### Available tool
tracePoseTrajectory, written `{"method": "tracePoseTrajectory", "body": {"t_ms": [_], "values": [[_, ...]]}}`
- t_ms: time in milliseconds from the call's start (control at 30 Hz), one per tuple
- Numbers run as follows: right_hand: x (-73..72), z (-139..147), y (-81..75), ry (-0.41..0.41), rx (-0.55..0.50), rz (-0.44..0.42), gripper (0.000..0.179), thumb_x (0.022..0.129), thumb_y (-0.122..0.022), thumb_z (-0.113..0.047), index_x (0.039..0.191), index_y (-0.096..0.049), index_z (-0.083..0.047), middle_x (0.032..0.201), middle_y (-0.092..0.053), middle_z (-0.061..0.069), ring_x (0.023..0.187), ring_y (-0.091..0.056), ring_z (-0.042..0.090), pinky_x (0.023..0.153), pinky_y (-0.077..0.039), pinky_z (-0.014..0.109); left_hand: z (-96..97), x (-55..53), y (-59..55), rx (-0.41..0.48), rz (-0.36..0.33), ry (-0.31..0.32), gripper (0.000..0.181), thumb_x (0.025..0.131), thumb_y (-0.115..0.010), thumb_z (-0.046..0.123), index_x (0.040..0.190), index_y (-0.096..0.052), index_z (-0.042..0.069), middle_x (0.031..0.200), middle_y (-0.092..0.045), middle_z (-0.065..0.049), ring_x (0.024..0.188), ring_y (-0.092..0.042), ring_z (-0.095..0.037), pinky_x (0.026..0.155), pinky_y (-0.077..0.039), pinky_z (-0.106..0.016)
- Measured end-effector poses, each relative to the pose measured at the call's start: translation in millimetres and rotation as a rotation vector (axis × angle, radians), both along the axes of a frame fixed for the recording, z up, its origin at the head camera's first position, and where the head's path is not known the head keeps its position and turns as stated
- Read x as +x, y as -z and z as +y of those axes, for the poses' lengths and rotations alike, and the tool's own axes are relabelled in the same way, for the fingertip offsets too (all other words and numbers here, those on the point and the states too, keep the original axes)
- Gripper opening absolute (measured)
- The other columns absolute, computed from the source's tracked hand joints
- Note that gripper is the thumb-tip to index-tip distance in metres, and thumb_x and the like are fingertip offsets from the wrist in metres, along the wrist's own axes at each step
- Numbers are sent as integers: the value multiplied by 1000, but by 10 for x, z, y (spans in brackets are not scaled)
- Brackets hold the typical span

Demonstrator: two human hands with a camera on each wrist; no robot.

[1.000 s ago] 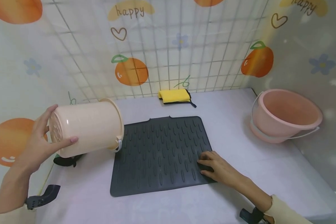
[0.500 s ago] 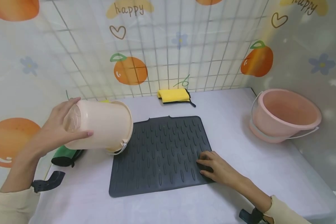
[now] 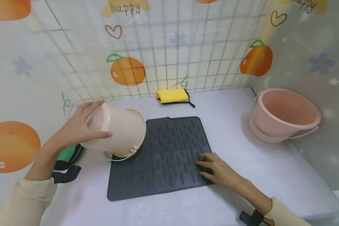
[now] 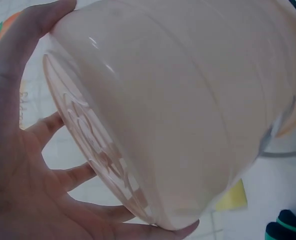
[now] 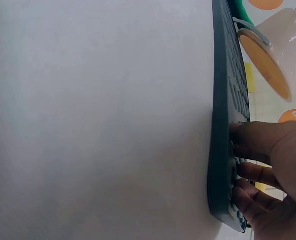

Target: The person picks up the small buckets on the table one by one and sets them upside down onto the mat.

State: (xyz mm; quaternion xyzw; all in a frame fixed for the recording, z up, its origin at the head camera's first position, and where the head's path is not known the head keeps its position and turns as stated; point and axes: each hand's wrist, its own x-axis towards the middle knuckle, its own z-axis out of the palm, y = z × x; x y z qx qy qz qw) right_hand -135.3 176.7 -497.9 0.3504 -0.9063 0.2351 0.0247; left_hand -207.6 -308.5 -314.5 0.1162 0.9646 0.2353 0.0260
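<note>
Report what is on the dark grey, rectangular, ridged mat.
The right hand touches the mat at its right side. The cream, cylindrical plastic bucket, held tipped by the left hand, hides the mat's far left corner; whether anything lies there cannot be seen.

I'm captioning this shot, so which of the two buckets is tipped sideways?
The cream bucket, held at its base end by the left hand. It is tilted over, mouth toward the dark mat, while the pink bucket stands upright.
</note>
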Motion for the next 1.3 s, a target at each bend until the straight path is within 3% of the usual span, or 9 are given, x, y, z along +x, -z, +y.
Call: {"method": "tracePoseTrajectory", "body": {"t_ms": [233,567,833,967,1100,1300], "values": [[-18,17,9,-7,-11,44,42,84,-83,-15,121,-71,0,125,-55,10,112,-49,23,86,-51,37,234,-116,-61,-65,-20,61,113,72,-82,62,161,-19,31,163,-9,-22,146,-15,-45,101,-27,-75],[2,-26,54,-14,-10,-3,41,87,-80,-17,124,-70,-1,126,-54,7,113,-48,23,88,-50,35,527,-183,-41,-162,-52,106,113,72,-81,63,160,-24,22,158,-14,-29,135,-25,-59,97,-32,-74],[17,-7,62,3,-1,7,42,87,-80,-18,124,-70,-1,128,-53,8,115,-48,23,89,-50,36,735,-296,-5,-230,-58,188,111,74,-78,64,159,-27,16,156,-20,-29,145,-16,-44,101,-24,-71],[3,5,64,0,4,0,42,87,-80,-19,125,-69,-2,129,-53,8,117,-48,23,89,-50,37,797,-345,15,-251,-62,202,109,74,-78,63,158,-29,15,157,-21,-29,144,-17,-44,100,-25,-69],[1,17,61,3,3,0,42,87,-80,-19,125,-70,-2,129,-53,8,116,-48,22,89,-50,36,867,-388,30,-260,-74,197,108,73,-79,64,158,-30,16,156,-19,-30,140,-21,-53,100,-27,-69],[1,25,53,8,0,-7,42,88,-80,-19,125,-69,-2,129,-52,7,113,-47,21,87,-50,34,957,-428,35,-272,-94,192,107,74,-79,61,157,-31,15,156,-20,-31,139,-24,-55,105,-19,-71]]}}
